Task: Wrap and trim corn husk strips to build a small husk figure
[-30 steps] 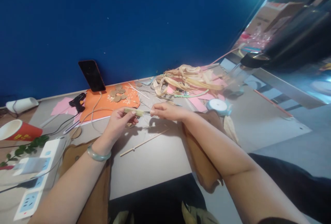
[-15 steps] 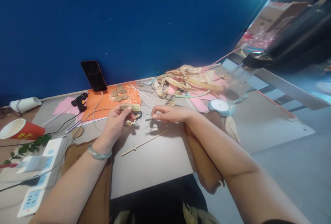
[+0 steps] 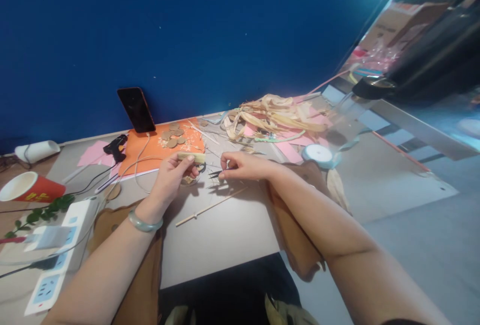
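My left hand [image 3: 172,175] pinches a short pale strip of dried husk [image 3: 192,157], held level just above the grey table [image 3: 225,235]. A green bangle [image 3: 143,223] circles that wrist. My right hand [image 3: 243,166] is closed on small dark snips [image 3: 216,173], whose tips point left toward the strip and stand a little apart from it. A thin wooden stick [image 3: 210,207] lies on the table below both hands. Something small and pale lies under my left fingers, too unclear to name.
An orange sheet [image 3: 150,152] with round wooden discs [image 3: 171,138], a black phone [image 3: 136,110] against the blue wall, a black glue gun [image 3: 114,147], a heap of dried husks [image 3: 273,115], a blue ribbon spool [image 3: 317,154], a red paper cup [image 3: 26,190] and white power strips [image 3: 56,260] surround me.
My hands drew apart, the strip leaving the snips' tips. My right hand dipped to the table and now holds the dark snips in plainer view. My left hand barely moved.
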A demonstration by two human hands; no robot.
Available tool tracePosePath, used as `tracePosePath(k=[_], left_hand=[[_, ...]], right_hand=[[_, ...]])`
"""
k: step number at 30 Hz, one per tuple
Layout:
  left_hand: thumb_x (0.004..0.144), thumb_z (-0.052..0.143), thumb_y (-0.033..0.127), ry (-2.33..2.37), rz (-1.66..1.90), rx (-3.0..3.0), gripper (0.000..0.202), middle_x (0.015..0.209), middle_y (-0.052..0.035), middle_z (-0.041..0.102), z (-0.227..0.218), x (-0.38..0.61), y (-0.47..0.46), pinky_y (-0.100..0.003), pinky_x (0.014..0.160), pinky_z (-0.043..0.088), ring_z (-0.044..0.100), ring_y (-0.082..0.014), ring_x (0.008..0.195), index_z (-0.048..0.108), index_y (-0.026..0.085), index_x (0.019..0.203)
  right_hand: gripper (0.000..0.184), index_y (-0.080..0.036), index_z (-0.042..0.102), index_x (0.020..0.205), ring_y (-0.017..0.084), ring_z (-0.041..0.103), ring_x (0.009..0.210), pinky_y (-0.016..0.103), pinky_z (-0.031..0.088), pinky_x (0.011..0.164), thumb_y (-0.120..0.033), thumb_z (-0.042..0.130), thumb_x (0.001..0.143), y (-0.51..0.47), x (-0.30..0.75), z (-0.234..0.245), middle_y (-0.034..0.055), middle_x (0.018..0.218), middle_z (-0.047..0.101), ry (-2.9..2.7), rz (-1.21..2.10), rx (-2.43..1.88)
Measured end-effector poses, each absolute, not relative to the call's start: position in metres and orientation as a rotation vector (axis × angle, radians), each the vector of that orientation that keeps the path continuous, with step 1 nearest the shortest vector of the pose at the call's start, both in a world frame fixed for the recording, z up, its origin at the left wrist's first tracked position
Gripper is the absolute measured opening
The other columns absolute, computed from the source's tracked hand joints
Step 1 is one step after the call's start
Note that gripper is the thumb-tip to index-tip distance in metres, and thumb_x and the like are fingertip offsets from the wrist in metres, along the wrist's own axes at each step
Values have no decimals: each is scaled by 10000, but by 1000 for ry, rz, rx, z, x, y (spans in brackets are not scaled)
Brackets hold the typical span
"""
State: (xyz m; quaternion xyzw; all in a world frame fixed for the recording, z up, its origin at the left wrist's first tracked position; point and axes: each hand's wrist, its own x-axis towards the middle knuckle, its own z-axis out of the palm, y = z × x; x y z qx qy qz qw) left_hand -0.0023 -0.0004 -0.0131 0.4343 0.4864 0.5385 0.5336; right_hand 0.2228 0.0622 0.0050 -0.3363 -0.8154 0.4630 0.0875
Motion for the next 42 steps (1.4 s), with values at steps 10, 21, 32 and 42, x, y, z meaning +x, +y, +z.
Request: tracePosePath(k=[10,21,32,42], left_hand=[[766,702,399,1162,1309,1075,281,571,10,641,-13,-1,-1,-196,475,461,574,-96,479,604,152,858],[741,734,358,1175,1350,1271,238,619,-19,682,-9,5,-3,-239,562,516,638,-127,549,665,145,821],[740,731,373,1206,1338,1306,246,601,-17,673,-4,6,-6,-242,558,514,633,-130,543,668,146,809],[723,742,376,1235,1335,1328,258,610,-20,677,0,9,-7,-243,542,512,637,-134,531,665,139,790]], right_hand=[[454,-155,494,702,60,297,509,210,213,476,-590,577,799,67,216,-3,-66,564,354,-1982,1320,-863],[410,-153,501,696,71,348,543,210,272,502,-535,598,810,55,205,-6,-50,598,411,-2009,1353,-778],[404,-160,491,688,78,354,552,212,280,509,-529,589,821,54,206,-2,-44,599,414,-2024,1300,-786],[402,-158,495,675,75,326,546,216,259,510,-514,577,841,56,206,-5,-55,589,372,-2027,1328,-749]])
